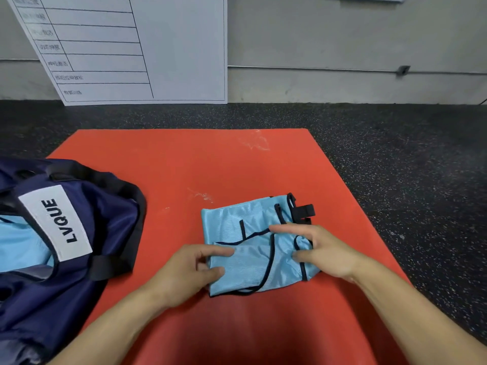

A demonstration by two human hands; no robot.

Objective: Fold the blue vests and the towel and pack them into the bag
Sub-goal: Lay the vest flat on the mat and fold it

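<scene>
Both forearms enter from the bottom edge and meet at a folded blue vest [253,246] lying on the red mat [184,164]. Left hand [189,270]: thumb on top of the vest's left edge, other fingers curled at that same edge, so it pinches the cloth there. Right hand [319,248]: fingers extended and spread, lying flat on the right part of the vest; thumb set against the fabric lower down; no grasp observed, the hand presses only.

Vest condition: folded into a rough rectangle, light blue with dark piping [271,256] running across the top layer. A black strap tab [305,210] projects from its far right corner onto the mat.

Navy bag [100,212]: placed at the left, partly on the mat and partly off it, well apart from the vest. It bears a white label [56,222] reading LVQUE. Its mouth faces the left edge of view, and light blue fabric [21,241] shows inside; whether that is a vest or the towel cannot be determined.

Surroundings: dark speckled floor [395,154] around the mat; a white board [131,48] with a ruled table leans against the grey wall [342,35] at the far side
</scene>
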